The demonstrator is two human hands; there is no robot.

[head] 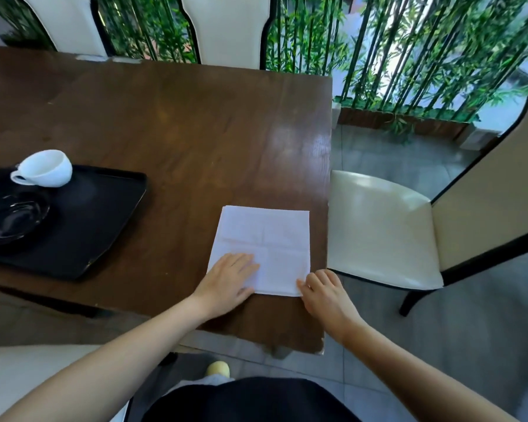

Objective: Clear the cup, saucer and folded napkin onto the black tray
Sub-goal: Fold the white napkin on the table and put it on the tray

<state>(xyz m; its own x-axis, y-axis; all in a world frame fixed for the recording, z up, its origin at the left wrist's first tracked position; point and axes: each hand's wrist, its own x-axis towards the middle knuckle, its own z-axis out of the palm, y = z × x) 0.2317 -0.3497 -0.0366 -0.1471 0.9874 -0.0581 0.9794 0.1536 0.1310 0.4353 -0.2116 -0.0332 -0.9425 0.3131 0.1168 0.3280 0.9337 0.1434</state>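
A white napkin (265,239) lies flat on the brown table, near its right edge. My left hand (229,280) rests flat on the napkin's near left corner, fingers spread. My right hand (323,292) pinches the napkin's near right corner between thumb and fingers. The black tray (104,214) sits at the left of the table. A white cup (45,169) stands on the tray's far side, handle to the left. A black saucer (11,219) lies on the tray's left part, partly cut off by the frame edge.
The table (180,132) ends just right of the napkin. A cream chair (378,229) stands close to that edge. Two more cream chair backs (226,28) stand along the far side, with bamboo behind them.
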